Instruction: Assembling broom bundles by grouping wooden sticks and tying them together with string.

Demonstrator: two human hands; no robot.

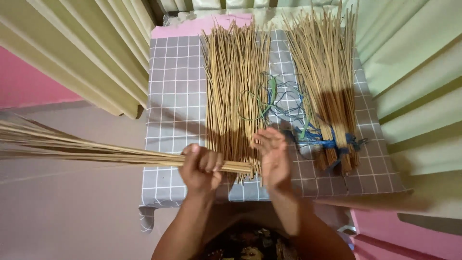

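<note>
The fingers of the left hand [201,166] are curled closed around a bundle of thin straw-coloured sticks [96,150], near its cut end, and the bundle goes out to the left, almost level, and fans a little at the far side. The right hand [273,156] is open, the fingers straight and close together, and its palm is pressed flat against the cut ends of the held bundle, just beside the left fist. Both hands are above the near edge of a small table with a grey checked cloth [175,91]. On the cloth, behind the hands, lies a loose pile of the same sticks [236,82], pointing away from the person. To the right lies a second pile [327,77], tied with blue string [332,143] near its lower end. Between the two piles there are loose green and blue threads [269,98]. Pale green curtains [96,53] hang on both sides.
</note>
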